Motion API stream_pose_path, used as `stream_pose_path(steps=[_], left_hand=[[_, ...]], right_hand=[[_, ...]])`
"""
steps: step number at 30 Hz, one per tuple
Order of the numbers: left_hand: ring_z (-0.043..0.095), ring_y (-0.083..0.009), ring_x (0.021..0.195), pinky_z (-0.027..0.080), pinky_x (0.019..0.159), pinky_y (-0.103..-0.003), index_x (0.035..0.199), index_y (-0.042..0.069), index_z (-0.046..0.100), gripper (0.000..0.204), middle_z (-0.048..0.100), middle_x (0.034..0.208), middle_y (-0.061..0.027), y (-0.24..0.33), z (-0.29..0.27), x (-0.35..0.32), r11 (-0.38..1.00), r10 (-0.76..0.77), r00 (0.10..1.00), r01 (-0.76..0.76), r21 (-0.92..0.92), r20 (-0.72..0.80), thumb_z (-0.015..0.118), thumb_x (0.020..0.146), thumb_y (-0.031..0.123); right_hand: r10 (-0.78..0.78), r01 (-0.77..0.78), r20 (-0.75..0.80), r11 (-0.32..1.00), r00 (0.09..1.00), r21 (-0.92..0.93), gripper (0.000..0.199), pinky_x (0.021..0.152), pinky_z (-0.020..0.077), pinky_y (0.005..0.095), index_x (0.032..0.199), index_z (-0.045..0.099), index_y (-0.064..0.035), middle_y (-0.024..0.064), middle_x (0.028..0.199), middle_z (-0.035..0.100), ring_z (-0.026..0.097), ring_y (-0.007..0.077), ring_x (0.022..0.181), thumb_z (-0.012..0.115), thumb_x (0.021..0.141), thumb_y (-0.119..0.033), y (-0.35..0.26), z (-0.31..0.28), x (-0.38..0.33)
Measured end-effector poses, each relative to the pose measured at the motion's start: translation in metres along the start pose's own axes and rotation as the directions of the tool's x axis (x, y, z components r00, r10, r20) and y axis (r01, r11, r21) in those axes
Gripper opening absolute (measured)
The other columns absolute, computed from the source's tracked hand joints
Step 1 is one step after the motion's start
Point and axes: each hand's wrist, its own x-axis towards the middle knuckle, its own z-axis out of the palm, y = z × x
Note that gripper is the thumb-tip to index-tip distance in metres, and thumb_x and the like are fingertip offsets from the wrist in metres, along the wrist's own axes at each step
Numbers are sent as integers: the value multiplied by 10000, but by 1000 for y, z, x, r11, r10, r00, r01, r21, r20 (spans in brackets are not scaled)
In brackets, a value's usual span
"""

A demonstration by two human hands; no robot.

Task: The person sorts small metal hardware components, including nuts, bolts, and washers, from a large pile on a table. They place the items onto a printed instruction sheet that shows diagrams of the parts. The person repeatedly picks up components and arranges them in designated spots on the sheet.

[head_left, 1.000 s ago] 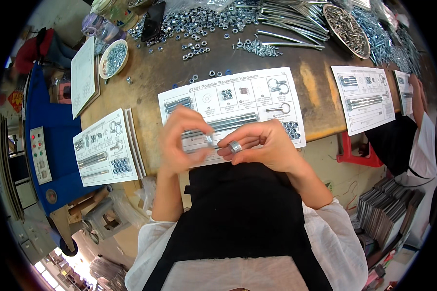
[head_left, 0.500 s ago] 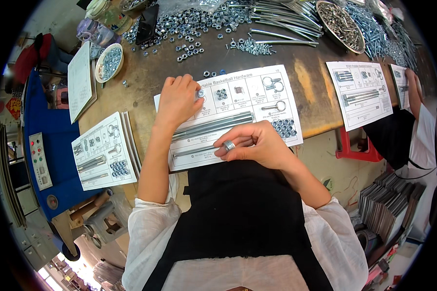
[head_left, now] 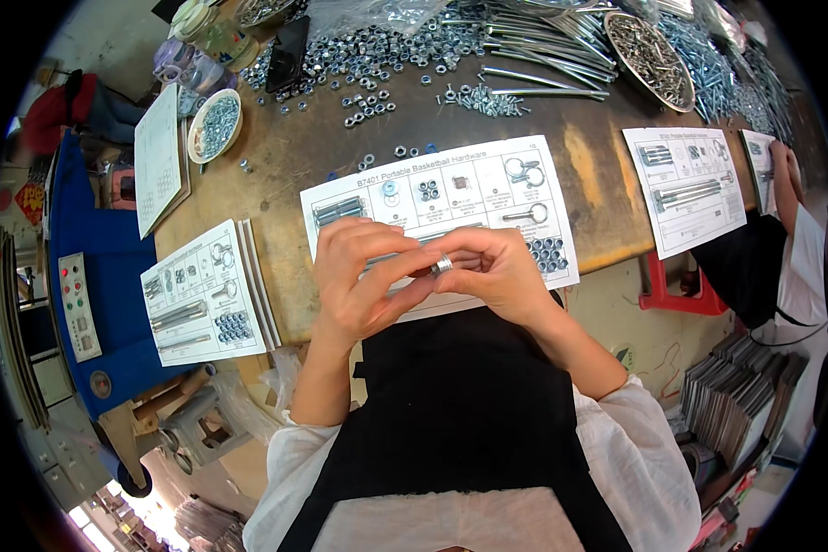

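Observation:
A white printed parts card point(head_left: 474, 189) lies on the brown workbench point(head_left: 322, 147) in front of me, with nuts, washers and bolts laid on its pictures. Both hands meet just above its near edge. My right hand point(head_left: 497, 271) pinches a small stack of silver washers point(head_left: 442, 265) at its fingertips. My left hand point(head_left: 359, 276) touches the same stack from the left with thumb and forefinger. Long bolts on the card are partly hidden under my hands.
Loose nuts point(head_left: 377, 55) and long rods point(head_left: 543, 37) cover the bench's far side, beside a round tray of screws point(head_left: 649, 46) and a small bowl of nuts point(head_left: 216, 124). More printed cards point(head_left: 202, 294) lie left. Another person's arm point(head_left: 787, 184) rests at the right by a card point(head_left: 685, 184).
My left hand has come back from the far part of the card and joined my right hand at the washers. The right hand stayed near the card's near edge.

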Motion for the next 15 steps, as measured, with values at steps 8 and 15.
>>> stream_pose_path(steps=[8,15], left_hand=[[616,-231,928,481,824,-387,930,106,706,352,662,1000,-11,-11,5,-7,916,-254,964,265,-301,74,867,617,127],[585,-222,969,360,1015,-443,877,89,710,251,632,925,-47,-62,24,-25,871,-461,830,355,340,314,814,751,280]], right_hand=[[4,-8,30,990,1000,140,279,859,569,257,1147,715,13,123,1027,752,721,145,950,752,873,-15,10,-5,1],[91,-99,67,988,994,121,251,843,579,275,1141,711,27,135,1008,757,723,143,908,726,895,-23,11,-7,3]])
